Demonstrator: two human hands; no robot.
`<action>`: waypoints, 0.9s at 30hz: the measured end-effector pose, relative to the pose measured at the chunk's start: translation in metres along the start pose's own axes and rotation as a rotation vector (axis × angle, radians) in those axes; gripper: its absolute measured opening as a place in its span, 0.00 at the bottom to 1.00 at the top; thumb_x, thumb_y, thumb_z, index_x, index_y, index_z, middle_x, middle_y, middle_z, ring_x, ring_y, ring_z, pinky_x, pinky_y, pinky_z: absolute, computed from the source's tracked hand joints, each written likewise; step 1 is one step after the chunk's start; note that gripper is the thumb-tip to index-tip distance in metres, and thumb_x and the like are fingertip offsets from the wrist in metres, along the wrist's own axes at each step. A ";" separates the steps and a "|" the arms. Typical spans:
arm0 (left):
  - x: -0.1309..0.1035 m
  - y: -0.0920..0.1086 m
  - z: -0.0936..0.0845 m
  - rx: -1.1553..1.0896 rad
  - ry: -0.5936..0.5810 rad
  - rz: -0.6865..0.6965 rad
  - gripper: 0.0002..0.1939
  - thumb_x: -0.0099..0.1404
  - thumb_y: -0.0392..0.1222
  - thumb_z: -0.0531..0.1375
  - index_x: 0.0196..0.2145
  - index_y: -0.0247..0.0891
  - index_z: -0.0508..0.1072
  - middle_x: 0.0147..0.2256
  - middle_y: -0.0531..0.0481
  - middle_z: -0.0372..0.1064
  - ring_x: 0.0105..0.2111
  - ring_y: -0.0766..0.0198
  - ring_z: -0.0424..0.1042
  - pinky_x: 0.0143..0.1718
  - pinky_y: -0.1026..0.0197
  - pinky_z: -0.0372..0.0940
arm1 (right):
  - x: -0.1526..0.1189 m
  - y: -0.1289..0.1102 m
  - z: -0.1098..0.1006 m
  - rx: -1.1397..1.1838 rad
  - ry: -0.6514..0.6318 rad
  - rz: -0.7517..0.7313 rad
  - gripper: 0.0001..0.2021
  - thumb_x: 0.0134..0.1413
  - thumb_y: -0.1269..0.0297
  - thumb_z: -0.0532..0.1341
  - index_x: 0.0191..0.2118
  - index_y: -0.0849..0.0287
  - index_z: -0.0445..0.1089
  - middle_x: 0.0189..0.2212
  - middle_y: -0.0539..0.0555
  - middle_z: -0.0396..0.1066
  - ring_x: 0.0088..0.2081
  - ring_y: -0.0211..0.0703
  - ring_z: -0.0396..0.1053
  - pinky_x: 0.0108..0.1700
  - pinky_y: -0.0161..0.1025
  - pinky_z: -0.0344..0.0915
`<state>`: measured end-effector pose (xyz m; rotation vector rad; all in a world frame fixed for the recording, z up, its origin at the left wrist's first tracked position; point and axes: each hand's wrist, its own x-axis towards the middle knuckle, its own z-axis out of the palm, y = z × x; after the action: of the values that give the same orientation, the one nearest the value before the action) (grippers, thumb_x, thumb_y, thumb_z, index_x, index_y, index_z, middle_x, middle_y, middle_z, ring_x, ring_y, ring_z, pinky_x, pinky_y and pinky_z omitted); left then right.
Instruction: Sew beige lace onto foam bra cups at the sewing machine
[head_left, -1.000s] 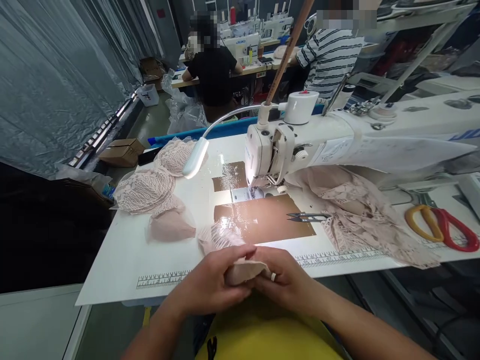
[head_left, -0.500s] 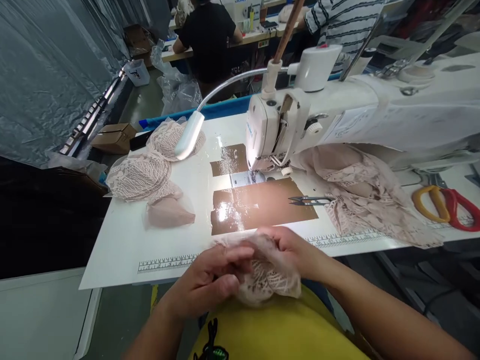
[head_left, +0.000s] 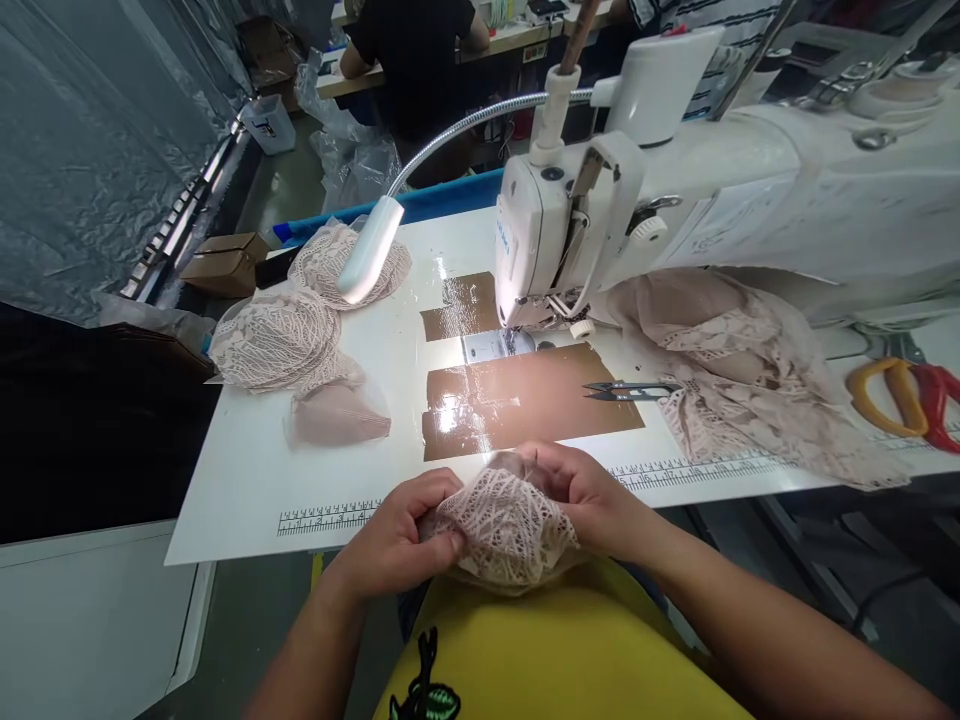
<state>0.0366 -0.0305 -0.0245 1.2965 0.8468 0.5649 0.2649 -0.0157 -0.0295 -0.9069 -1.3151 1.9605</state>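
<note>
A beige lace bra cup [head_left: 510, 525] is spread between my two hands at the table's front edge, its patterned lace side facing up. My left hand [head_left: 409, 535] pinches its left edge between thumb and fingers. At the opposite edge, my right hand [head_left: 589, 500] grips the cup, with some fingertips hidden behind the fabric. Beyond them stands a white sewing machine [head_left: 536, 240], its needle area over a metal plate [head_left: 484, 347]. Black thread snips [head_left: 630, 390] lie on brown tape [head_left: 525, 400] in front of the machine.
Stacked lace cups [head_left: 277, 335] and a plain beige cup [head_left: 337, 412] lie at left under a lamp [head_left: 373, 250]. Lace pieces [head_left: 750, 390] bunch up at right beside scissors [head_left: 892, 395]. A printed ruler [head_left: 330, 517] runs along the front edge. A person in black [head_left: 416, 70] sits beyond.
My left hand has closed on the cup's left edge after being partly open above it. The lace cup has turned and spread, with its lace face now up. The view has shifted slightly.
</note>
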 end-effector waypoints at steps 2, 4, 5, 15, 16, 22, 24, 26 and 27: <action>0.004 0.003 0.004 -0.045 -0.032 0.005 0.12 0.60 0.46 0.60 0.36 0.33 0.71 0.33 0.47 0.64 0.33 0.62 0.63 0.34 0.63 0.60 | 0.001 0.003 0.003 -0.048 0.061 -0.012 0.27 0.52 0.59 0.64 0.57 0.58 0.60 0.30 0.51 0.70 0.30 0.39 0.67 0.33 0.35 0.64; 0.008 0.004 0.010 -0.095 -0.030 -0.022 0.13 0.63 0.48 0.58 0.35 0.33 0.70 0.29 0.49 0.62 0.28 0.66 0.60 0.30 0.65 0.58 | 0.001 0.004 0.003 -0.091 0.097 -0.047 0.32 0.55 0.58 0.62 0.63 0.55 0.51 0.29 0.50 0.69 0.28 0.38 0.66 0.31 0.35 0.63; 0.009 0.004 0.011 -0.097 -0.012 -0.027 0.14 0.64 0.48 0.57 0.34 0.32 0.70 0.27 0.50 0.60 0.27 0.67 0.58 0.28 0.65 0.56 | 0.001 0.003 0.002 -0.127 0.111 -0.081 0.31 0.55 0.57 0.61 0.62 0.55 0.53 0.31 0.51 0.69 0.30 0.39 0.66 0.32 0.35 0.63; 0.014 -0.003 0.015 -0.355 0.162 -0.071 0.23 0.63 0.58 0.55 0.32 0.33 0.73 0.28 0.48 0.67 0.29 0.62 0.65 0.32 0.62 0.61 | 0.003 -0.008 -0.011 -0.298 0.050 -0.203 0.20 0.55 0.51 0.60 0.20 0.60 0.61 0.21 0.47 0.56 0.24 0.35 0.54 0.27 0.34 0.52; 0.014 -0.006 0.017 -0.497 0.184 -0.064 0.27 0.62 0.63 0.52 0.36 0.34 0.73 0.31 0.46 0.70 0.33 0.59 0.68 0.34 0.59 0.63 | 0.002 -0.009 -0.011 -0.274 0.111 -0.234 0.19 0.54 0.53 0.61 0.20 0.60 0.60 0.20 0.47 0.54 0.23 0.34 0.53 0.26 0.33 0.51; 0.020 -0.011 0.039 -0.972 0.157 0.062 0.45 0.52 0.69 0.59 0.59 0.37 0.61 0.53 0.39 0.65 0.55 0.47 0.62 0.54 0.50 0.59 | 0.008 -0.012 -0.006 -0.309 0.378 -0.367 0.18 0.55 0.55 0.60 0.19 0.59 0.63 0.20 0.49 0.57 0.25 0.37 0.56 0.28 0.35 0.56; 0.027 -0.006 0.048 -0.940 0.188 -0.003 0.37 0.55 0.52 0.64 0.59 0.38 0.61 0.52 0.41 0.67 0.53 0.49 0.64 0.55 0.51 0.59 | 0.011 -0.010 -0.001 -0.358 0.347 -0.358 0.19 0.54 0.55 0.61 0.18 0.59 0.63 0.19 0.49 0.58 0.25 0.37 0.57 0.29 0.35 0.57; 0.034 0.000 0.055 -0.885 0.240 -0.060 0.33 0.53 0.37 0.66 0.57 0.38 0.65 0.48 0.43 0.71 0.49 0.52 0.68 0.52 0.53 0.61 | 0.014 -0.006 0.001 -0.302 0.330 -0.316 0.19 0.52 0.56 0.63 0.17 0.60 0.64 0.18 0.48 0.58 0.24 0.36 0.56 0.27 0.35 0.57; 0.036 0.001 0.056 -0.857 0.266 -0.078 0.32 0.51 0.32 0.66 0.54 0.38 0.67 0.45 0.45 0.72 0.46 0.54 0.70 0.49 0.55 0.63 | 0.015 -0.005 0.000 -0.229 0.345 -0.286 0.18 0.50 0.56 0.64 0.17 0.60 0.64 0.17 0.47 0.58 0.23 0.35 0.55 0.26 0.34 0.56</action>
<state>0.1033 -0.0359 -0.0291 0.4097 0.7359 0.9212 0.2563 -0.0024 -0.0284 -1.0451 -1.3919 1.3854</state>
